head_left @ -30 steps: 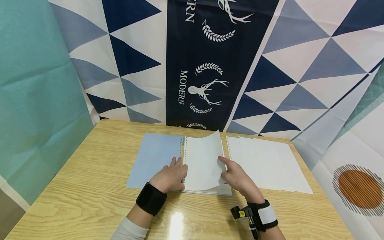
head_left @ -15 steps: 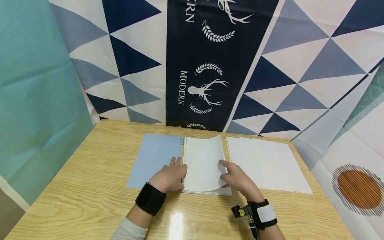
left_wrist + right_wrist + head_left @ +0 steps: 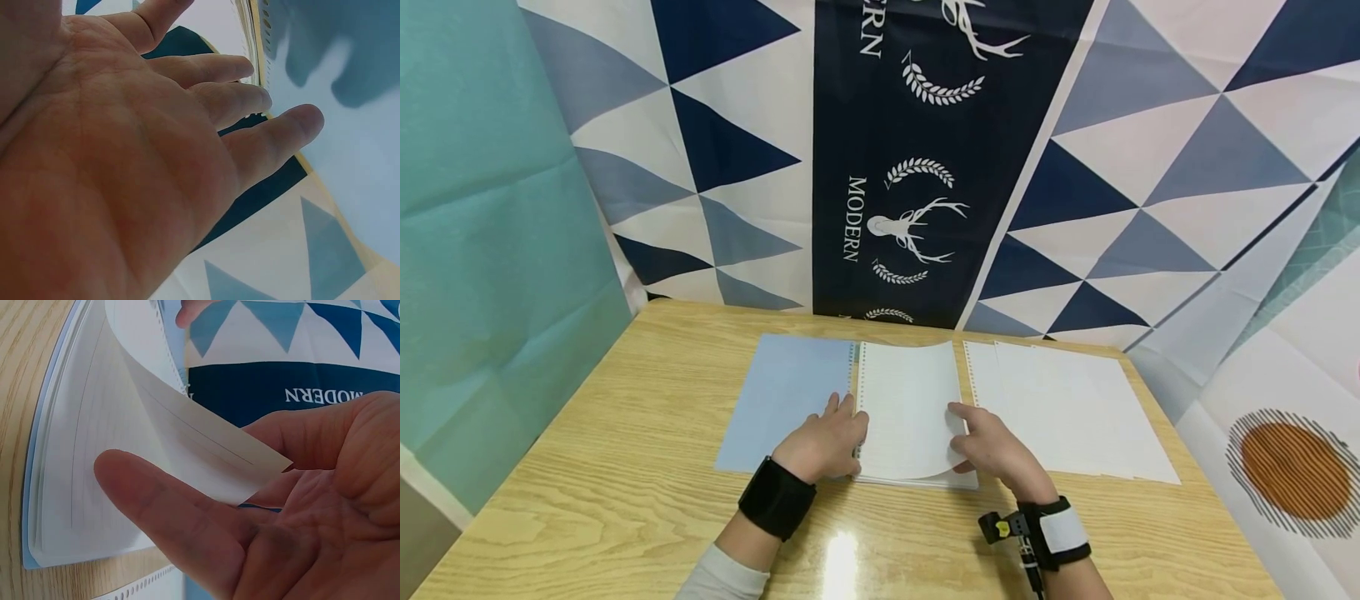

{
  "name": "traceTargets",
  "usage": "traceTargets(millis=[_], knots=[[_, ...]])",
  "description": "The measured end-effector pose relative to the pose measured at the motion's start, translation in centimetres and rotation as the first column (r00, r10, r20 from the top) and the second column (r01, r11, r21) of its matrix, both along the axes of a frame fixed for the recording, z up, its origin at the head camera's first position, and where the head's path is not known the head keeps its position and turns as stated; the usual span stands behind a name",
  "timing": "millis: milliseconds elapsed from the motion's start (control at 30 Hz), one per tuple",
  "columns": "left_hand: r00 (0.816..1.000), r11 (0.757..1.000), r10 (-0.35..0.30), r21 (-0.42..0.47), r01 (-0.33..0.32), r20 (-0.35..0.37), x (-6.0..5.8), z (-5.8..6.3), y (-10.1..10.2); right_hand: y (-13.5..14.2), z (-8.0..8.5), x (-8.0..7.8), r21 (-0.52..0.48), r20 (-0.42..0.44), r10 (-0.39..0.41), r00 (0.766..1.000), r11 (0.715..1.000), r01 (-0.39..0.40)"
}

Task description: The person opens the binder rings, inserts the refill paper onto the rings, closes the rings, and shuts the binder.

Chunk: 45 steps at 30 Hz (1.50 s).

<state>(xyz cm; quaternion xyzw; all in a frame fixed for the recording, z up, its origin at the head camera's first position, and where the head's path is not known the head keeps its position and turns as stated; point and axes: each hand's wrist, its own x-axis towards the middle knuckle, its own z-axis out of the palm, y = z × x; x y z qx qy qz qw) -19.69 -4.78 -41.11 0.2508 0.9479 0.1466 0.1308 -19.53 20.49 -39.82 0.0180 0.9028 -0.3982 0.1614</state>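
Observation:
A stack of white hole-punched loose-leaf paper [image 3: 906, 392] lies mid-table, its top sheet [image 3: 200, 431] curling up along the right side. My right hand [image 3: 996, 446] holds that sheet's right edge between its fingers; in the right wrist view one long finger [image 3: 144, 494] reaches under the sheet, over the lined page below. My left hand [image 3: 823, 437] rests along the stack's punched left edge, fingers extended toward a pale blue punched cover [image 3: 790, 392]. In the left wrist view those fingers [image 3: 275, 140] are spread and nearly straight, palm showing.
Several overlapping white punched sheets [image 3: 1067, 408] lie right of the stack. The wooden table [image 3: 625, 500] runs back to a patterned wall cloth [image 3: 895, 167]. A teal cloth [image 3: 497, 250] hangs at the left. A small camera [image 3: 996, 527] is strapped at my right wrist.
The lifted top sheet has come down flatter, its far right corner lower. My right fingers have shifted slightly down with it. My left hand stays in place.

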Motion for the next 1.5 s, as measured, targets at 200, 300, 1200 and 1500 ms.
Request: traceTargets(millis=[200, 300, 1200, 1500], knots=[[1.000, 1.000, 0.002, -0.007, -0.002, -0.002, 0.0, 0.0, 0.1, 0.2, -0.4, -0.2, 0.050, 0.000, 0.013, 1.000, 0.999, -0.013], [1.000, 1.000, 0.002, -0.012, -0.002, -0.001, 0.0, 0.0, 0.1, 0.3, -0.6, -0.2, 0.092, -0.008, 0.028, 1.000, 0.995, -0.027], [0.998, 1.000, 0.018, 0.002, -0.018, 0.057, -0.3, -0.5, 0.5, 1.2, -0.8, -0.6, 0.283, -0.032, 0.108, 0.994, 0.954, -0.094], [0.999, 1.000, 0.013, -0.005, -0.013, 0.048, -0.1, -0.2, 0.5, 1.2, -0.9, -0.7, 0.355, -0.049, 0.130, 0.990, 0.929, -0.105]])
